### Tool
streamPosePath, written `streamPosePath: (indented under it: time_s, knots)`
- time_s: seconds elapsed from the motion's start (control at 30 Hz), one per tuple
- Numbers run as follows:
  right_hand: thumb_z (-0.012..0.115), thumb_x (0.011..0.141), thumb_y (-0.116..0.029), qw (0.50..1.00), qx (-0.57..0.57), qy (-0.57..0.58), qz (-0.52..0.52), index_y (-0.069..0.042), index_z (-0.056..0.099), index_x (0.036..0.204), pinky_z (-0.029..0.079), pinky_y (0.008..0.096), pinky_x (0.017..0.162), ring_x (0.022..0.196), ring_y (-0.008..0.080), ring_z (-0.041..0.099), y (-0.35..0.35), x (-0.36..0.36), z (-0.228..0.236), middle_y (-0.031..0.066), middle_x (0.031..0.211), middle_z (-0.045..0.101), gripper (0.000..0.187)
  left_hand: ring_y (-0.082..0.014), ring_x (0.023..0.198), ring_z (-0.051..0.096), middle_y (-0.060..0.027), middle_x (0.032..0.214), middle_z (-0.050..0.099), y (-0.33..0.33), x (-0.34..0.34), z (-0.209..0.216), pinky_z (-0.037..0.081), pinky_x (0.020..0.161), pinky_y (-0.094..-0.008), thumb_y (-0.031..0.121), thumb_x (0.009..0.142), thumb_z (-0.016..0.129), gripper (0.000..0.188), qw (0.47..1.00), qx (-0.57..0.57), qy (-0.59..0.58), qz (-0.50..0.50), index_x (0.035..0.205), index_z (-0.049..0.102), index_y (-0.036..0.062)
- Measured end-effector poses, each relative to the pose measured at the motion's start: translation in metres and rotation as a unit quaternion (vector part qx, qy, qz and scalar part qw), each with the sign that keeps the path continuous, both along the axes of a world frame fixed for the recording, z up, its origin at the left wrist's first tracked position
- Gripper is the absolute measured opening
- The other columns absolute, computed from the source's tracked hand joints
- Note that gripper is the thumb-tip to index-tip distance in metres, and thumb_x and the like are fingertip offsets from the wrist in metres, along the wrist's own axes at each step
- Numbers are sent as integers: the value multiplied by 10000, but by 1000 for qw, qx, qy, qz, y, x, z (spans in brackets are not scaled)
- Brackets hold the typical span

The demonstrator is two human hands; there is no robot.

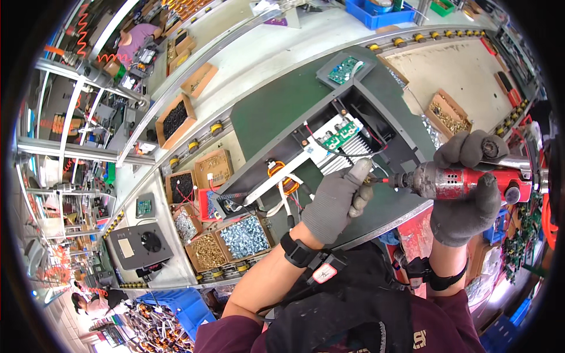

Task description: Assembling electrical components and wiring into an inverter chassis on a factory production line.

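Gloved left hand (338, 200) pinched a small brassy piece (369, 179) at the bit of the red power driver (445, 181), gripped by the right hand (468, 215) and aimed toward nine o'clock. At ten from it lay the open grey case (395, 122); a slack pinch risked dropping the piece onto its green circuit board (342, 139).

Red cylindrical power driver (456, 183) with scuffed grey nose, held nearly level, its bit (384, 180) pointing left. Small brass-coloured metal piece (369, 178), partly hidden, at the bit's tip; contact is unclear. Dark grey open metal chassis (276, 154), lying obliquely on the worktop (259, 112), contains a green circuit board (341, 136) and an orange ring-shaped coil (287, 183).
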State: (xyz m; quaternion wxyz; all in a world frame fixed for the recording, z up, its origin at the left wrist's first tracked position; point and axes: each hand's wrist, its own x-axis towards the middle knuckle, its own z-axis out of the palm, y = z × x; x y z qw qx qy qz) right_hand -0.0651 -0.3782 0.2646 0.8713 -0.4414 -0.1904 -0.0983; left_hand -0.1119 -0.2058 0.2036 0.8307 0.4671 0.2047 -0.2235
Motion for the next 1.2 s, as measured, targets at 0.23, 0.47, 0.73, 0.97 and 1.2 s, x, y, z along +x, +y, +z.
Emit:
streamPosePath:
  time_s: [0.23,0.47,0.73,0.97,1.2]
  knots:
    - [677,840,-279,996,-24,-49,-73,-69,513,1074,468,379,647,764,248,517,-15,-1,-4,100,870,503,355,-119,559,545,-20,698,591,-13,6,-20,424,482,-257,410,964,595,328,975,219,-33,12,947,624,84]
    - [682,811,-319,994,-58,-7,-90,-72,420,956,392,303,726,823,187,411,-44,-4,2,63,873,393,389,-318,832,690,-101,929,709,-25,31,-38,543,699,-421,320,918,551,271,595,674,-143,-414,1044,694,127]
    - [687,817,-326,996,-82,-6,-39,-73,393,930,382,301,734,797,178,376,-65,-10,-4,47,862,350,404,-294,907,667,-90,970,699,31,-12,-19,524,782,-382,268,921,621,210,781,524,-218,-261,1046,700,119]
    - [663,829,-296,998,-52,7,-41,-56,447,1010,386,319,702,793,189,409,-44,-14,-18,47,855,393,370,-266,797,670,-73,818,665,13,13,-45,511,678,-398,170,861,633,130,546,737,-300,-263,948,707,109]
    - [662,806,-307,996,-51,-24,-70,-55,419,1005,369,329,744,867,195,392,-68,-15,-11,46,903,381,403,-274,852,706,-109,870,712,-11,42,-32,532,722,-386,126,813,634,130,539,679,-246,-434,858,739,64]
